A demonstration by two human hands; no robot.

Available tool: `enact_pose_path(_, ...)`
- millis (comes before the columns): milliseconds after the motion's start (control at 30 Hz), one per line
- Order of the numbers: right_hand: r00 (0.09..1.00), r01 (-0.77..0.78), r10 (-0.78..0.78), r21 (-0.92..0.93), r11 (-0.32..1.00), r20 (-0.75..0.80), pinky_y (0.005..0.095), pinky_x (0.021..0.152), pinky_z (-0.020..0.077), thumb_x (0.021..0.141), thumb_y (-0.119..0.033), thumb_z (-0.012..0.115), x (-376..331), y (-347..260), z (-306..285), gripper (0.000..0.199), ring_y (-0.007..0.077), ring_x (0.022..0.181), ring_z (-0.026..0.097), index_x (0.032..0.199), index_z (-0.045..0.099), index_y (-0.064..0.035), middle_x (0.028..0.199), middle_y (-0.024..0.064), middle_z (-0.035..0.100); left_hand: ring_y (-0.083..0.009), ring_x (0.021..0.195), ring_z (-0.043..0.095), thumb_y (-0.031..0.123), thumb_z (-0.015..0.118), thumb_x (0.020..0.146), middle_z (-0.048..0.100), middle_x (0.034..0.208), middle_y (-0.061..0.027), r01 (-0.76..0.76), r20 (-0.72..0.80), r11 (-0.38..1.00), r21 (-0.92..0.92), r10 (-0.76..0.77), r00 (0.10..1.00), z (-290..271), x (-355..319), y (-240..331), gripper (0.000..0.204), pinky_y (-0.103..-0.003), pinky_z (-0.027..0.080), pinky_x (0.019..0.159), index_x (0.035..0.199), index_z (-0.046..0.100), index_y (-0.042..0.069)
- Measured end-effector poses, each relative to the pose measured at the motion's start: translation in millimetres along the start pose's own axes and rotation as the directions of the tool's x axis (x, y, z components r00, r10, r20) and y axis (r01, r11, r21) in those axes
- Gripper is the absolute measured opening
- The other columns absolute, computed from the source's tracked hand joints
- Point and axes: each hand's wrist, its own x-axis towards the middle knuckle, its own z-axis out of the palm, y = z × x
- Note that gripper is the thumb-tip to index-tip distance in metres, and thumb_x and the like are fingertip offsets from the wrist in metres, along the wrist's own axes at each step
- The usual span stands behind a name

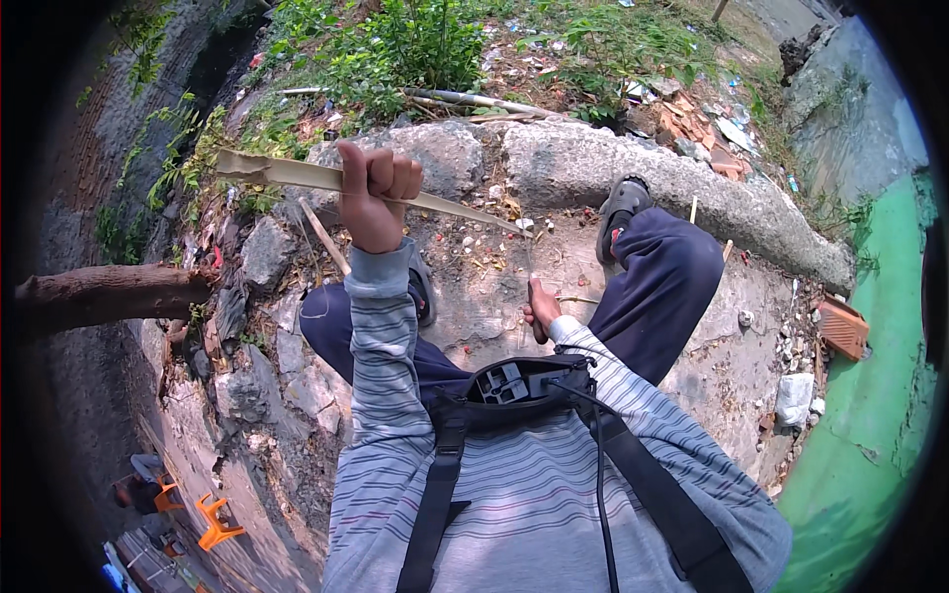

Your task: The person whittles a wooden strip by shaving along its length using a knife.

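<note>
Gripping a long pale split bamboo strip [297, 176] in my left hand's [374, 198] closed fist; right hand's [542, 308] grip I cannot tell; steadying comes next, I judge.

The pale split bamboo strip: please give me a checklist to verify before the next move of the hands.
1. Left hand fist closed around the pale split bamboo strip: ok.
2. Strip tip reaches the concrete ledge: ok.
3. Right hand grips a thin blade-like tool: cannot tell.
4. Right hand apart from the strip: ok.
5. Both feet in dark sandals rest on the ledge: ok.
</note>
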Motion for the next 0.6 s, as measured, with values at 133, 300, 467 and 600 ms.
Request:
enact_pose_path(133,1.000,0.003,-0.004,-0.048,0.999,-0.030,0.0280,0.040,0.0375,0.097,-0.060,0.049,0,0,2,0.057,0.0141,0.051,0.047,0.086,0.048,-0.0035,0.068,0.0049,0.046,-0.0106,0.047,0.011,0.056,0.026,0.106,0.013,0.052,0.0048,-0.005,0.013,0.999,0.033,0.004,1.000,8,2,-3,0.063,-0.032,0.012,0.046,0.058,0.020,0.015)
enact_pose_path(300,0.965,0.243,-0.227,-0.125,0.962,0.128,0.0294,0.039,0.0364,0.088,-0.044,0.073,-26,-17,20,0.046,0.0105,0.042,0.045,0.070,0.051,-0.0071,0.055,0.0007,0.049,-0.0105,0.047,0.011,0.056,0.025,0.105,0.013,0.052,0.0047,-0.006,-0.005,0.999,0.049,0.006,1.000,5,1,-3,0.062,-0.032,0.012,0.046,0.059,0.020,0.015)
enact_pose_path(467,0.936,0.348,-0.319,-0.251,0.903,0.148,0.0289,0.040,0.0361,0.086,-0.033,0.075,-29,-17,21,0.037,0.0107,0.042,0.045,0.072,0.052,-0.0070,0.055,-0.0009,0.048,-0.0109,0.047,0.012,0.056,0.025,0.106,0.013,0.053,0.0041,-0.001,0.033,1.000,0.027,0.000,0.999,2,2,-2,0.062,-0.033,0.013,0.047,0.059,0.021,0.015)
enact_pose_path(600,0.964,0.261,-0.245,-0.203,0.944,0.101,0.0300,0.042,0.0395,0.082,-0.030,0.076,-20,-13,17,0.036,0.0113,0.044,0.048,0.069,0.054,-0.0064,0.055,0.0004,0.052,-0.0110,0.048,0.012,0.056,0.026,0.106,0.013,0.053,0.0040,-0.014,0.008,1.000,0.022,0.014,1.000,6,2,-2,0.062,-0.033,0.013,0.047,0.060,0.021,0.015)
